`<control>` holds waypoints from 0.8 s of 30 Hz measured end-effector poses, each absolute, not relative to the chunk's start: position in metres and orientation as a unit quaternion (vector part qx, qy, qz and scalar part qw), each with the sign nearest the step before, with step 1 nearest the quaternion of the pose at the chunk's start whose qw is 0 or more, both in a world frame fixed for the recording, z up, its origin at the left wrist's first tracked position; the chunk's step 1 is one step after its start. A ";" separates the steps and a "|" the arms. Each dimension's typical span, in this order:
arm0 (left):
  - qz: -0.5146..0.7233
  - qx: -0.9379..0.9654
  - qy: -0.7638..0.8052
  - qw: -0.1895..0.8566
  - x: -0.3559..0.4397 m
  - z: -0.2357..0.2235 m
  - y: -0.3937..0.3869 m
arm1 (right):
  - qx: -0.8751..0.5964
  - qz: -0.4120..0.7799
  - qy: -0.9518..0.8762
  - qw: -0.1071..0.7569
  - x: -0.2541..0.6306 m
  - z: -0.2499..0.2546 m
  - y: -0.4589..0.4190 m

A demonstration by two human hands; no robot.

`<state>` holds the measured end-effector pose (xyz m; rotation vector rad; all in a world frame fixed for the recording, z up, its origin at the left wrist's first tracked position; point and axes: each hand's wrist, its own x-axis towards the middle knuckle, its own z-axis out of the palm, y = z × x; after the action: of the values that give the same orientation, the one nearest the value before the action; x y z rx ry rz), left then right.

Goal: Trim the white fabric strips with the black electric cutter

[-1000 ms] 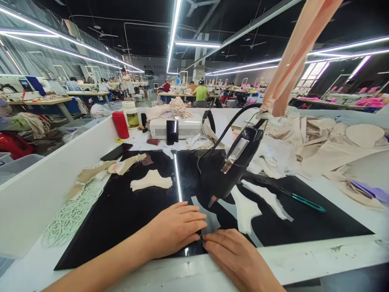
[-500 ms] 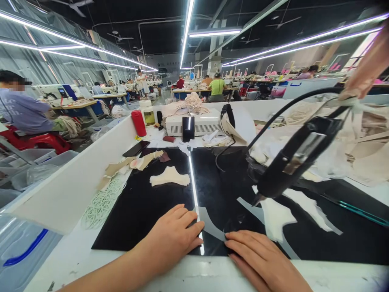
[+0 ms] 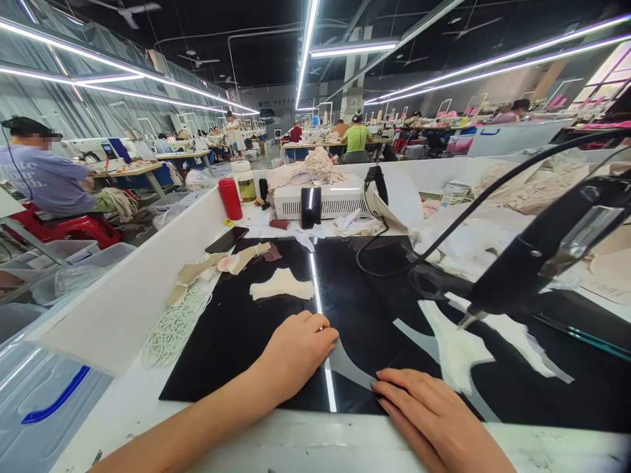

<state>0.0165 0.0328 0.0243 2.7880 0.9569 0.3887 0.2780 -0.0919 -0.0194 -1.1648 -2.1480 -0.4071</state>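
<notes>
A curved, translucent grey strip [image 3: 351, 369] lies on the black glossy board [image 3: 236, 348]. My left hand [image 3: 300, 351] is closed on its upper left end, thumb and fingers pinched together. The fingertips of my right hand [image 3: 434, 410] touch its lower right end, with the fingers stretched out and lying flat. Right of that hand, a white cut fabric piece [image 3: 458, 348] rests over another translucent strip [image 3: 418, 338]. Above it a black tool with a metal tip [image 3: 537, 253] slants down, its tip close to the fabric. A cream fabric piece [image 3: 282, 284] lies beyond my left hand.
Green-white cord [image 3: 177, 325] is heaped at the left. Dark tweezers [image 3: 582, 335] lie at the right. Behind the board stand a white vented box [image 3: 290, 205], a phone [image 3: 310, 207] and a red container [image 3: 230, 199]. A white wall [image 3: 142, 289] edges the table. Co-workers sit farther off.
My left hand has shifted slightly up and right along the strip and its fingers have drawn together. The view has turned a little. The black tool appears farther right.
</notes>
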 end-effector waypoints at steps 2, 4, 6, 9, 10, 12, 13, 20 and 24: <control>0.128 0.928 0.331 0.109 0.015 0.026 0.031 | -0.440 -0.161 -0.824 0.318 0.279 -0.018 -0.092; 0.128 0.922 0.339 0.139 0.011 0.029 0.031 | -0.440 -0.156 -0.829 0.310 0.280 -0.021 -0.092; 0.128 0.914 0.345 0.171 0.008 0.032 0.031 | -0.444 -0.141 -0.830 0.306 0.280 -0.025 -0.091; 0.129 0.902 0.351 0.214 0.007 0.038 0.032 | -0.461 -0.118 -0.815 0.331 0.277 -0.029 -0.091; 0.129 0.899 0.351 0.227 0.007 0.040 0.032 | -0.464 -0.112 -0.811 0.338 0.276 -0.029 -0.092; 0.129 0.895 0.346 0.249 0.007 0.043 0.032 | -0.462 -0.102 -0.815 0.335 0.276 -0.029 -0.091; 0.128 0.894 0.343 0.258 0.007 0.044 0.033 | -0.458 -0.098 -0.821 0.327 0.276 -0.029 -0.091; 0.108 0.881 0.346 0.304 0.006 0.049 0.035 | -0.464 -0.061 -0.824 0.319 0.275 -0.028 -0.090; 0.094 0.880 0.343 0.315 0.005 0.052 0.034 | -0.473 -0.034 -0.822 0.316 0.270 -0.026 -0.089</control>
<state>0.0051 0.0344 0.0515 2.3187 0.9037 0.2478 0.2695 -0.0892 -0.0257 -1.2447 -2.1643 -0.0890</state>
